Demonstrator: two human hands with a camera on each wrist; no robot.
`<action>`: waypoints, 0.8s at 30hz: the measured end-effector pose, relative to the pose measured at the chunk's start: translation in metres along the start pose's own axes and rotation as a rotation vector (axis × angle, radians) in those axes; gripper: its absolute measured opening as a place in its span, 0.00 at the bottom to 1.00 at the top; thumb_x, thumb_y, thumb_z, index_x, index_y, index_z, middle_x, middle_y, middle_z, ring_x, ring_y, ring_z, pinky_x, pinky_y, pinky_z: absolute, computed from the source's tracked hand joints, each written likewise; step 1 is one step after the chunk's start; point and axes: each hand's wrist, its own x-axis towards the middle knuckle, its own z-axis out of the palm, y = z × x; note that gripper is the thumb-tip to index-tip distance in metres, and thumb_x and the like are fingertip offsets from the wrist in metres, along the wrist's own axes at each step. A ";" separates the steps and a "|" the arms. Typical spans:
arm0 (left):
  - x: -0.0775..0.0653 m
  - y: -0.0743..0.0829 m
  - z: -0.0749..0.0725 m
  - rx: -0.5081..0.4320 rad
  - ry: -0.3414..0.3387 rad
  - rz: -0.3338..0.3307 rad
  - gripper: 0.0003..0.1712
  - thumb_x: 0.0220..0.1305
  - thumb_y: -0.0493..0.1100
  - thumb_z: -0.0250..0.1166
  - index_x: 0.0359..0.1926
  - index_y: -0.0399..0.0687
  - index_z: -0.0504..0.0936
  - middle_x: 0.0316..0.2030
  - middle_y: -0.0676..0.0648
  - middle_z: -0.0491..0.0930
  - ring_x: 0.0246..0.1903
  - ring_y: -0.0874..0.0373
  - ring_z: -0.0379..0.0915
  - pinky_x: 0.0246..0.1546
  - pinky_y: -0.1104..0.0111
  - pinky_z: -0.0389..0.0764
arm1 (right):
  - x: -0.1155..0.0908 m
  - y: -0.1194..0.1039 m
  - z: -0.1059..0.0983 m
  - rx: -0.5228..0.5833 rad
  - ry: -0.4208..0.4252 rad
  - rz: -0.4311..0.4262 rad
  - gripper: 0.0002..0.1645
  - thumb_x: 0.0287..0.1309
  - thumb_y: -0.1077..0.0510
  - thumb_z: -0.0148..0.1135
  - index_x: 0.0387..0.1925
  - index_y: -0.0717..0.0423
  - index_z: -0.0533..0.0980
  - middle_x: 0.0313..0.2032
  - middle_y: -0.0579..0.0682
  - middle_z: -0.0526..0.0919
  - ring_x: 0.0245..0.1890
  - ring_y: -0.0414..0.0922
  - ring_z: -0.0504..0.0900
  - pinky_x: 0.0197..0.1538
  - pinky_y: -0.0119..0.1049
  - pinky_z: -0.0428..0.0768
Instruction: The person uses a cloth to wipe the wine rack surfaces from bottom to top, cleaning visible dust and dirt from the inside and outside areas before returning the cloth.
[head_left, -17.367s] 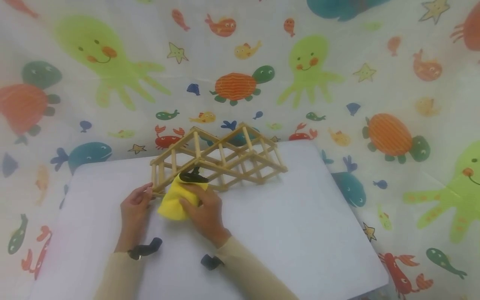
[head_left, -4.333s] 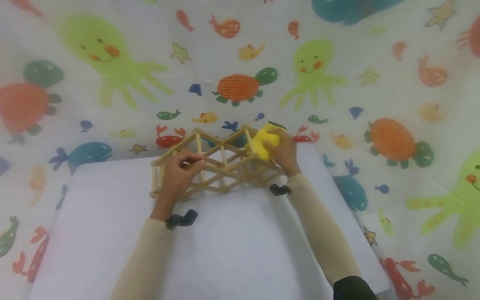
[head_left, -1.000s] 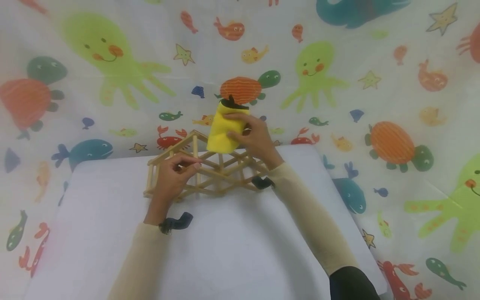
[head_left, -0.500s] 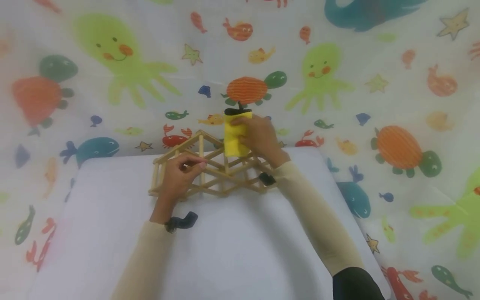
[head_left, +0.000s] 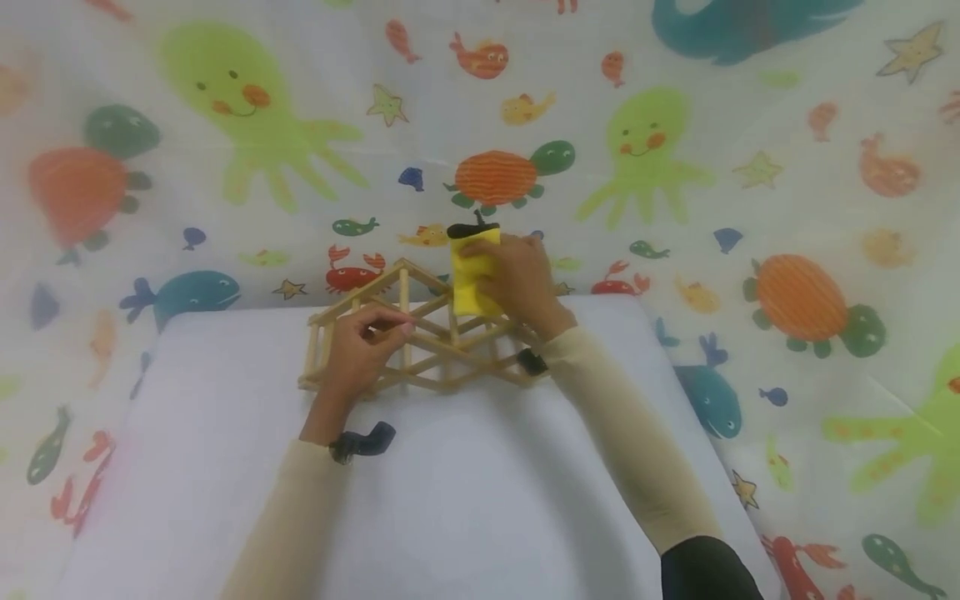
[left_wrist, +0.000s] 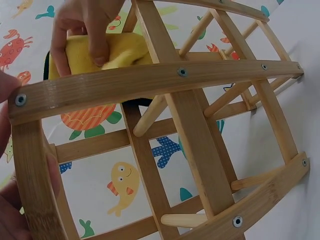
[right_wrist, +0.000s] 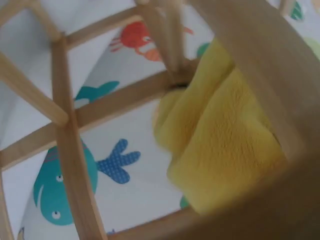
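Observation:
A zigzag wooden lattice rack [head_left: 406,287], made of flat slats and round dowels joined with metal pins, stands at the back of the white table. My left hand [head_left: 356,350] pinches a front slat near its peak; in the left wrist view its fingers lie at both sides of the joint. My right hand [head_left: 525,279] holds a yellow cloth [head_left: 467,283] with a black edge at the middle of the rack. In the left wrist view the cloth bunches behind an upper slat [left_wrist: 125,88]. Soft yellow folds of cloth [right_wrist: 220,135] lie among the slats in the right wrist view.
A white table [head_left: 450,500] spreads in front of the rack. Close behind hangs a white curtain [head_left: 300,50] printed with sea animals. Black wrist straps [head_left: 363,442] sit on both wrists.
Earlier the cloth was at the rack's left front, then at its right end; now it is at the middle. My left hand moved from the left end to a front peak and stays there.

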 end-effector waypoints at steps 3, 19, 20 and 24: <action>-0.001 0.001 -0.001 0.007 0.005 0.006 0.12 0.72 0.50 0.71 0.48 0.49 0.90 0.45 0.54 0.85 0.47 0.56 0.79 0.46 0.74 0.79 | 0.001 -0.002 0.006 0.013 -0.067 -0.063 0.25 0.62 0.59 0.75 0.59 0.35 0.85 0.54 0.44 0.91 0.51 0.49 0.86 0.65 0.50 0.67; -0.003 0.002 -0.001 0.007 0.010 0.021 0.11 0.72 0.48 0.71 0.48 0.47 0.89 0.47 0.51 0.87 0.46 0.58 0.79 0.45 0.75 0.79 | 0.017 -0.029 0.005 0.326 -0.192 0.016 0.26 0.67 0.58 0.72 0.64 0.36 0.81 0.64 0.43 0.85 0.59 0.46 0.82 0.65 0.42 0.78; -0.003 0.001 -0.001 0.004 0.006 0.018 0.12 0.72 0.49 0.71 0.48 0.47 0.89 0.47 0.50 0.86 0.46 0.58 0.79 0.46 0.75 0.80 | 0.017 -0.032 0.004 0.371 -0.201 0.026 0.26 0.67 0.58 0.72 0.63 0.35 0.81 0.65 0.42 0.85 0.58 0.45 0.81 0.63 0.41 0.80; -0.002 0.001 -0.002 0.001 -0.006 0.011 0.12 0.73 0.50 0.71 0.49 0.47 0.88 0.47 0.50 0.86 0.46 0.57 0.79 0.47 0.75 0.80 | 0.021 -0.045 0.001 0.480 -0.133 0.061 0.27 0.66 0.58 0.73 0.62 0.31 0.82 0.65 0.41 0.83 0.52 0.43 0.81 0.53 0.36 0.84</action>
